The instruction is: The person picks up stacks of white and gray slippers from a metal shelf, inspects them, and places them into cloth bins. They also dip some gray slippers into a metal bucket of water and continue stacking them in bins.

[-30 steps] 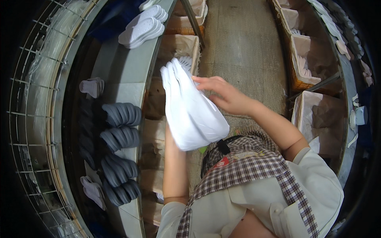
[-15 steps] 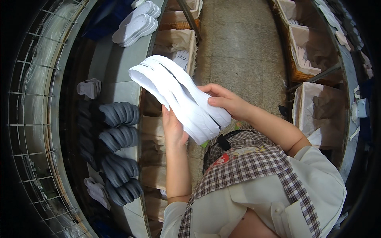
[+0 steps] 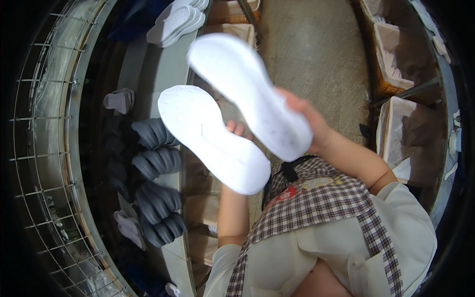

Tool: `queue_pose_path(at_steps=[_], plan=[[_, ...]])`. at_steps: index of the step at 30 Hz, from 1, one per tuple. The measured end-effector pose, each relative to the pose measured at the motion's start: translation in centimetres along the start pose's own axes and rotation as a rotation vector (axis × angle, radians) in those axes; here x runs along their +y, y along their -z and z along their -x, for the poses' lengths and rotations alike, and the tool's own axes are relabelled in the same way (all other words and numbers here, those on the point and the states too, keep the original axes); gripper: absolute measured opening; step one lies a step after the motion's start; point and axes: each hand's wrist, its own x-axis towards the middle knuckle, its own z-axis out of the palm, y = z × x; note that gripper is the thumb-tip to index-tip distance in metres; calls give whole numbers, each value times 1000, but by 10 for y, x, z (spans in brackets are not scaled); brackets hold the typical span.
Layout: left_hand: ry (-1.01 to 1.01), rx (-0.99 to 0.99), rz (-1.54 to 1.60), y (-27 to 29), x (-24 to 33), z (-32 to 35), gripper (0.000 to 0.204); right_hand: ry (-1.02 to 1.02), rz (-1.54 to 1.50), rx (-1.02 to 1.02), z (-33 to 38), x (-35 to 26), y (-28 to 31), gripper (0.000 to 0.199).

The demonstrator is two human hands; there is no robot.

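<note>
Two white shoe soles are held up side by side in front of me, apart from each other. My left hand (image 3: 237, 129) grips the left white shoe sole (image 3: 210, 138) from beneath, so only its fingertips show past the inner edge. My right hand (image 3: 310, 119) has the other white shoe sole (image 3: 242, 74) by its right edge near the heel end. That one is smeared by motion. Whether each hand holds one sole or a few nested together cannot be made out.
Left of me, a grey bench (image 3: 173, 74) carries stacked white soles (image 3: 178, 24) and rows of dark grey soles (image 3: 157, 163). Beyond it stands a wire grid (image 3: 44, 119). Cloth-lined baskets (image 3: 396, 133) line the right side under a shelf, and others sit below the bench. A concrete floor (image 3: 316, 59) runs between.
The white soles, pressed together in a bundle before, are now parted into two. My right hand has moved right and turned its piece; my left has tilted its sole flat toward view.
</note>
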Motion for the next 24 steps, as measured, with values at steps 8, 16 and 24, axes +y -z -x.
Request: queue_pose_path(at_steps=[8, 16, 24], plan=[[38, -285, 313, -1, 9, -1, 69, -53, -170, 24, 0, 3, 7, 62], [-109, 314, -112, -27, 2, -9, 46, -166, -492, -117, -5, 27, 19, 58], [-53, -31, 391, -18, 22, 1, 58, -188, -628, -3, -11, 34, 45, 52]])
